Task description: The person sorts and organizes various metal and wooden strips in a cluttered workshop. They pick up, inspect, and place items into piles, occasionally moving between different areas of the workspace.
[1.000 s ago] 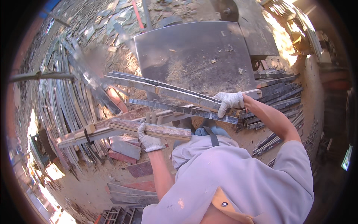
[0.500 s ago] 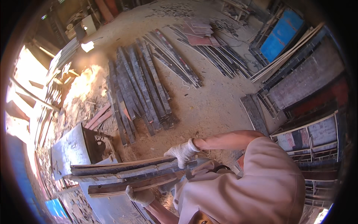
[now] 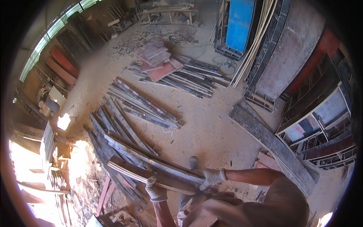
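Note:
Gloved, my left hand [image 3: 155, 190] wraps round the near edge of a bundle of long wooden planks [image 3: 160, 162]. My right hand [image 3: 212, 178], in a pale glove too, grips the bundle at its right end, close to my body. The planks have dark faces and lighter layered edges, and a gap shows between the near plank and the far ones. Their far left ends hang over a pile of dark planks [image 3: 124, 130] on the ground. My fingers under the planks are partly hidden.
Thin dark strips [image 3: 143, 108] lie beyond the pile, then reddish-brown boards [image 3: 153, 60] stacked on more strips. A long grey board [image 3: 261, 132] lies at right beside leaning panels, one blue [image 3: 239, 24]. Reddish strips [image 3: 104, 195] and scrap lie at lower left.
The view has swung rightward. Both hands keep hold of the planks, which have moved from above a pale sheet surface to over the dark plank pile.

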`<action>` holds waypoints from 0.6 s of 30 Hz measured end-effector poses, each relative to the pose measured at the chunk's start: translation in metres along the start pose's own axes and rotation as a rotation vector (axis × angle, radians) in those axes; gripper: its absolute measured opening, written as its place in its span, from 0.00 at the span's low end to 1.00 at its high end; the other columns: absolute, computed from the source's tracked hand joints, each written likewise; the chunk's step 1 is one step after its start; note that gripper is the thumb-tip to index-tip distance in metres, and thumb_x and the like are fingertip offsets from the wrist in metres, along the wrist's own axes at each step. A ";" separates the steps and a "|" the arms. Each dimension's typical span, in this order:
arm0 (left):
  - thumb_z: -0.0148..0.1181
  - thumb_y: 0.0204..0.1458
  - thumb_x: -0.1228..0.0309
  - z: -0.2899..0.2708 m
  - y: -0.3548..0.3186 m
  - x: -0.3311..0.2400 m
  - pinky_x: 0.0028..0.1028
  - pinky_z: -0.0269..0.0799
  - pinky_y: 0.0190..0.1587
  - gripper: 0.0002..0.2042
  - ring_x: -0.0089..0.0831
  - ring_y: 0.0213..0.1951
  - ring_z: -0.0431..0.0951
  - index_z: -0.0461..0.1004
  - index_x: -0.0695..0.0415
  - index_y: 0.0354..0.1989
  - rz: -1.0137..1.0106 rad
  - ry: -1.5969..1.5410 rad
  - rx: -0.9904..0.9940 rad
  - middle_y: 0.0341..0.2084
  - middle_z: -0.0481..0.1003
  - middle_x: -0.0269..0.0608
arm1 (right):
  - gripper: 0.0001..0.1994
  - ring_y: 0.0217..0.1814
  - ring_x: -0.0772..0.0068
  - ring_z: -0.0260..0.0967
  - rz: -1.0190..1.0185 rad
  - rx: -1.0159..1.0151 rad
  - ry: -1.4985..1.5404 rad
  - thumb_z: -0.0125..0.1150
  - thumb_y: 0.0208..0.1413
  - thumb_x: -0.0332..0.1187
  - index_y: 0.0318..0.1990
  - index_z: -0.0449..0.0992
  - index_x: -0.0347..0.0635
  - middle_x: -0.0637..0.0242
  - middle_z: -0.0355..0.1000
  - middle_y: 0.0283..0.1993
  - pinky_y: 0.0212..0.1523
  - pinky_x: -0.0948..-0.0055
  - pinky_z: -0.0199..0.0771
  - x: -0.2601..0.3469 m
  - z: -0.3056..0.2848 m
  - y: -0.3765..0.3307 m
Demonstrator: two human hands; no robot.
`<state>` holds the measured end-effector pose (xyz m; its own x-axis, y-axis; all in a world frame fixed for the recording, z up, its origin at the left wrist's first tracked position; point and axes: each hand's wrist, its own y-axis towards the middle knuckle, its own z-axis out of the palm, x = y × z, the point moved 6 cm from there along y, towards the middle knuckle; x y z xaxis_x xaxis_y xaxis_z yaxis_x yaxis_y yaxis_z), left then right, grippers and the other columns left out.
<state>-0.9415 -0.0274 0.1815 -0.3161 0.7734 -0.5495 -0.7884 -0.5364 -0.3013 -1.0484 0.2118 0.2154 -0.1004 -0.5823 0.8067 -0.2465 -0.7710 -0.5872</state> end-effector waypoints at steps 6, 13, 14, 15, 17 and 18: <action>0.66 0.46 0.74 0.127 0.206 0.119 0.52 0.79 0.54 0.22 0.44 0.49 0.80 0.76 0.56 0.53 -0.211 0.010 0.132 0.43 0.79 0.40 | 0.37 0.52 0.74 0.75 -0.172 -0.274 0.133 0.81 0.44 0.35 0.64 0.73 0.38 0.62 0.80 0.54 0.53 0.71 0.76 -0.014 -0.203 0.011; 0.67 0.48 0.83 0.312 0.434 0.181 0.37 0.81 0.34 0.18 0.34 0.35 0.79 0.73 0.56 0.47 -0.087 0.317 0.092 0.37 0.77 0.38 | 0.38 0.53 0.72 0.75 0.118 -0.585 0.422 0.84 0.40 0.32 0.63 0.75 0.39 0.64 0.79 0.53 0.53 0.70 0.77 -0.092 -0.391 -0.045; 0.67 0.48 0.83 0.325 0.473 0.183 0.32 0.79 0.31 0.17 0.31 0.30 0.78 0.73 0.56 0.45 -0.071 0.417 0.107 0.32 0.78 0.36 | 0.38 0.52 0.72 0.76 0.124 -0.629 0.479 0.84 0.39 0.31 0.63 0.76 0.39 0.64 0.80 0.52 0.52 0.70 0.77 -0.098 -0.415 -0.048; 0.67 0.47 0.83 0.321 0.523 0.181 0.30 0.74 0.27 0.15 0.27 0.26 0.74 0.74 0.56 0.42 0.104 0.592 0.112 0.27 0.75 0.32 | 0.37 0.51 0.72 0.76 0.143 -0.664 0.530 0.84 0.39 0.30 0.62 0.77 0.39 0.64 0.80 0.51 0.51 0.70 0.78 -0.106 -0.436 -0.050; 0.66 0.47 0.83 0.300 0.624 0.186 0.28 0.66 0.23 0.12 0.21 0.22 0.67 0.75 0.56 0.39 0.264 0.796 0.101 0.23 0.70 0.27 | 0.34 0.44 0.71 0.77 0.256 -0.721 0.646 0.84 0.37 0.27 0.58 0.79 0.38 0.65 0.81 0.47 0.48 0.70 0.78 -0.141 -0.480 -0.038; 0.65 0.46 0.83 0.290 0.660 0.188 0.28 0.64 0.23 0.12 0.20 0.23 0.65 0.75 0.55 0.37 0.250 0.812 0.088 0.24 0.69 0.25 | 0.33 0.42 0.71 0.78 0.305 -0.722 0.713 0.83 0.37 0.26 0.57 0.79 0.38 0.65 0.81 0.45 0.47 0.70 0.78 -0.151 -0.504 -0.031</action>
<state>-1.6747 -0.1382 0.1054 -0.0368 0.1358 -0.9901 -0.7947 -0.6046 -0.0534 -1.5114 0.4534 0.1445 -0.7393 -0.2592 0.6215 -0.6064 -0.1453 -0.7818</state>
